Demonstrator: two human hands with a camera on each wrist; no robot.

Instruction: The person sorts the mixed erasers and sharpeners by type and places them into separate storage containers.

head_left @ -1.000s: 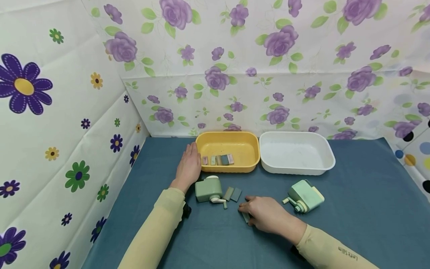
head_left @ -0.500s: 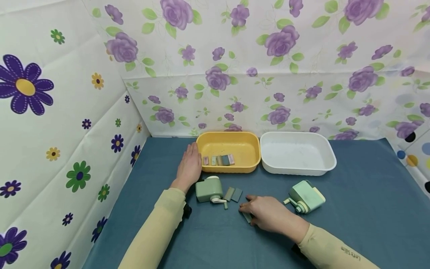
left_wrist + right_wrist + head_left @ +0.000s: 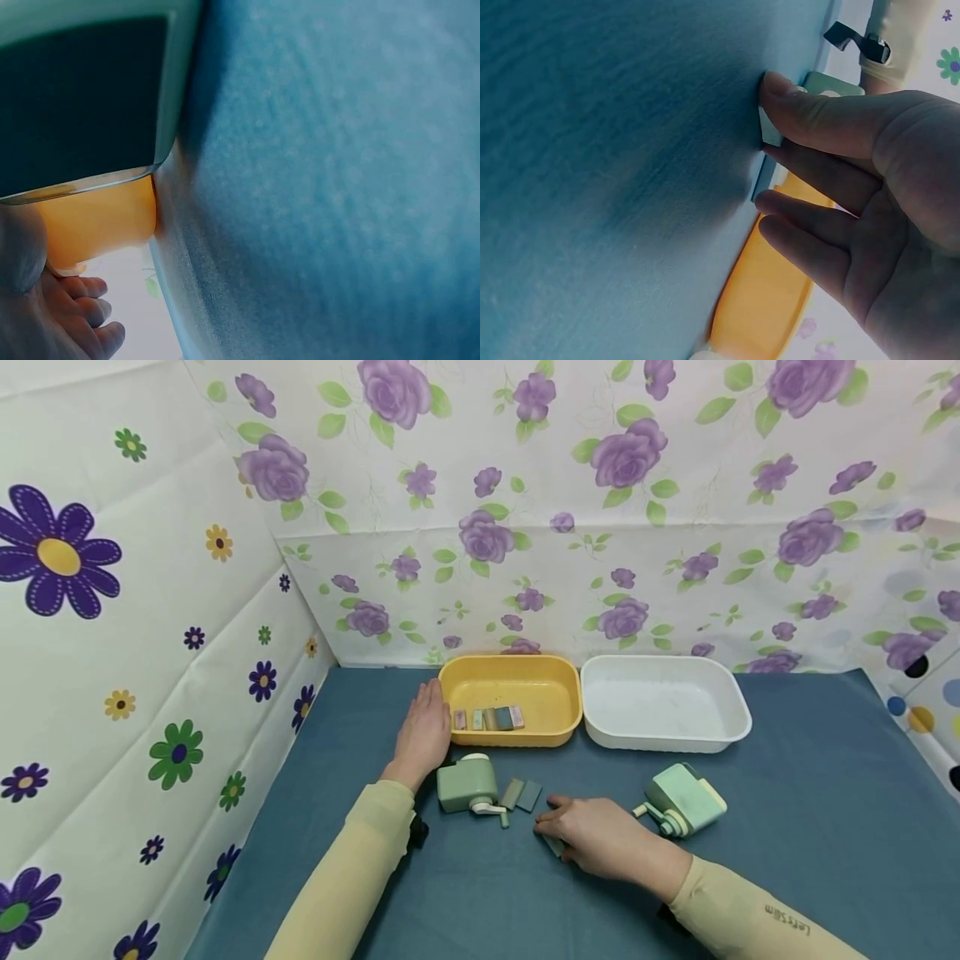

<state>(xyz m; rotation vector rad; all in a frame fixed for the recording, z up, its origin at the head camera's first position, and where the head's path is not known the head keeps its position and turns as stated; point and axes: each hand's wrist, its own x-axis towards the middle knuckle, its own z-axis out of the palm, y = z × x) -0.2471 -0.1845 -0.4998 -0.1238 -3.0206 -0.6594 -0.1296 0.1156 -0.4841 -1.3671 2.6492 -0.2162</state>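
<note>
My left hand [image 3: 423,727] lies with straight fingers along the left wall of the yellow tray [image 3: 555,737], touching it. On the tray floor are several small rectangular blocks [image 3: 504,718] in pink, grey and tan. My right hand [image 3: 596,837] pinches a small flat grey-green block [image 3: 553,845] at the tablecloth; in the right wrist view the thumb and index finger hold this pale block [image 3: 769,129]. Just beyond lie a tan-green block [image 3: 512,794] and a blue-grey block [image 3: 528,796]. Beside them is a green hand-crank pencil sharpener [image 3: 467,783], large in the left wrist view.
A white tray [image 3: 667,745] stands against the yellow one on its right. A second, mint-green crank sharpener [image 3: 686,799] lies to the right of my right hand. Blue cloth [image 3: 480,902] covers the table, and flowered sheets [image 3: 480,585] rise behind and at the sides.
</note>
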